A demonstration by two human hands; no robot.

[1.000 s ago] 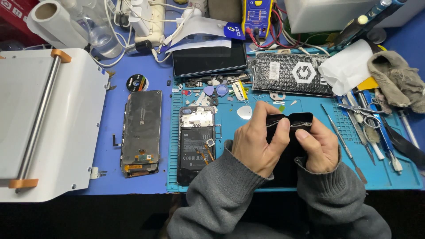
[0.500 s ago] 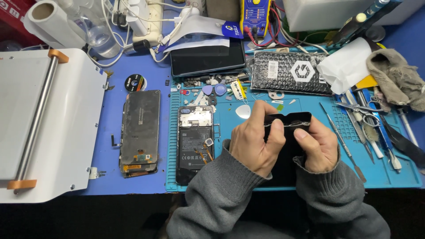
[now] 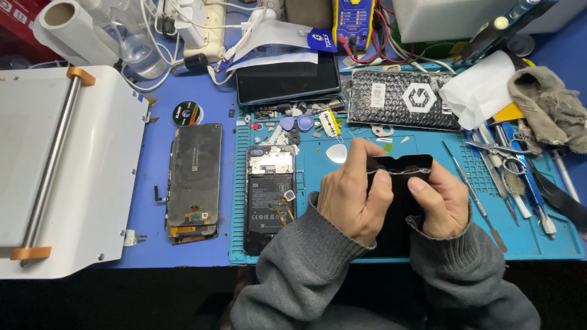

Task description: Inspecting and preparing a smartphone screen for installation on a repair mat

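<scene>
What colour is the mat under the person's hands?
Light blue, a gridded work mat; it shows best in the head view, the only one.

We have a single view, from a camera worn on the person's head, looking steeply down onto the table (image 3: pixel 183 256) from above its near edge. It faces away from the body, so the grey sleeves (image 3: pixel 306 275) enter from the bottom of the frame and the far clutter runs along the top. We sit close enough that the left hand (image 3: pixel 354 189) and right hand (image 3: pixel 443 201) fill the lower middle, over the blue work mat (image 3: pixel 538 241). The white machine (image 3: pixel 79 183) is cut off at the left edge. There is no second view to share anything with.
</scene>
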